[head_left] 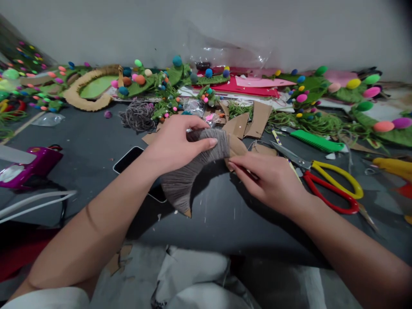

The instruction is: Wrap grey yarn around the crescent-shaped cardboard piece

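Dark table (215, 231), pale wall (128, 30) behind. Along the back, a long row of green leaves (141, 88) with colored pompoms, plus a tan C-shaped ring (72, 92). Crescent (180, 184): cardboard wound in gray yarn, held over the near-middle of the table; upper right end is bare card (236, 146), lower tip also bare brown. Left hand (174, 146) has the wrapped part clamped, thumb on top, the other fingers mostly hidden. Right hand (273, 180) is narrow, thumb and finger pinched at the inner edge where yarn meets bare card; can't tell if strand, card or both sit in the pinch.

To do it well, I'd say: thumb close to the last turn so nothing slips, strand snug but not bending the card. Turns likely bunch on the inner curve and gap on the outer, so fan them a bit and check both edges.

Scissors (307, 164), red and yellow handles, lie beyond the right hand; phone (128, 159) partly under the left arm; gray yarn tangle (137, 115) farther back; green cutter (317, 140) behind the scissors; cardboard scraps (259, 118) beyond the crescent.
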A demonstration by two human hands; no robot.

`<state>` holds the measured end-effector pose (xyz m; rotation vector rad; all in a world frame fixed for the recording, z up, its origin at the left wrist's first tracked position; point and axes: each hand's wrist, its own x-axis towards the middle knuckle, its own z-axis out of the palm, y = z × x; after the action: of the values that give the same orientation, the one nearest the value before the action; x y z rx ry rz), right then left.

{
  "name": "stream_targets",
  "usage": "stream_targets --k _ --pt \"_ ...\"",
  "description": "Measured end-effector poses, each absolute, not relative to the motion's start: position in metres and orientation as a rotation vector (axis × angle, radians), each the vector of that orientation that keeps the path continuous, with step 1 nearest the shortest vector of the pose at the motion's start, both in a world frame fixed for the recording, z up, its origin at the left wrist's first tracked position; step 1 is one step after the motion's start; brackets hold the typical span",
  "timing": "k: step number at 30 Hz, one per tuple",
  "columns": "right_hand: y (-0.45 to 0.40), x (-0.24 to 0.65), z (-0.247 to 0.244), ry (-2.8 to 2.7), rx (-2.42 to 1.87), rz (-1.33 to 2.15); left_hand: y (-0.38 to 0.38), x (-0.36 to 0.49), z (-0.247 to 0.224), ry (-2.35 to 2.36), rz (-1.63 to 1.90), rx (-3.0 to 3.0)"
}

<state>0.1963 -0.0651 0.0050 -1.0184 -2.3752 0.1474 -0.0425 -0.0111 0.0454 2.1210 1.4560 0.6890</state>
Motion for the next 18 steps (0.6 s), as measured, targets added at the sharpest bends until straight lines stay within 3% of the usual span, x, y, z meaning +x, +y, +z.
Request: stream_targets --k 6,18 --pt "-0.055 0.209 0.016 -2.447 -0.93 -0.042 -0.014 -0.04 0.052 1.241 0.44 2.2" --pt "-0.047 0.215 0.016 -2.289 -0.811 0.39 -0.011 -0.049 0.057 0.974 0.314 2.201"
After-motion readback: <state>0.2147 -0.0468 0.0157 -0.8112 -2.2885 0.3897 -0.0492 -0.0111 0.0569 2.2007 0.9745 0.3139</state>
